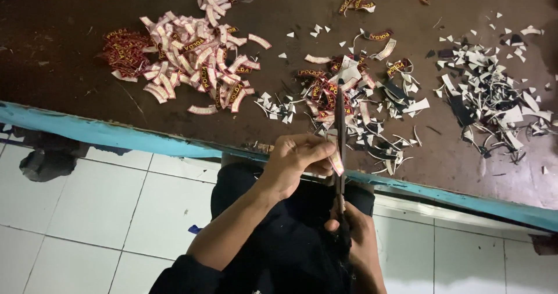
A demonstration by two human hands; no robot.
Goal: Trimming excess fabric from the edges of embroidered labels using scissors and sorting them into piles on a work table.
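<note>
On the dark counter [70, 73] with its blue edge, a heap of curved embroidered patches [186, 56] lies to the left, a mixed pile of patches and trimmings [354, 96] in the middle, and white and black offcuts [494, 96] to the right; they are too many to count. Nothing blocks the view of the hands. The left hand [296, 160] pinches one small patch [336, 161] between thumb and fingers [317, 151], just above the counter's edge. The right hand [360, 241] is closed around the handles of one pair of scissors [340, 131], whose blades seem nearly shut beside the patch.
</note>
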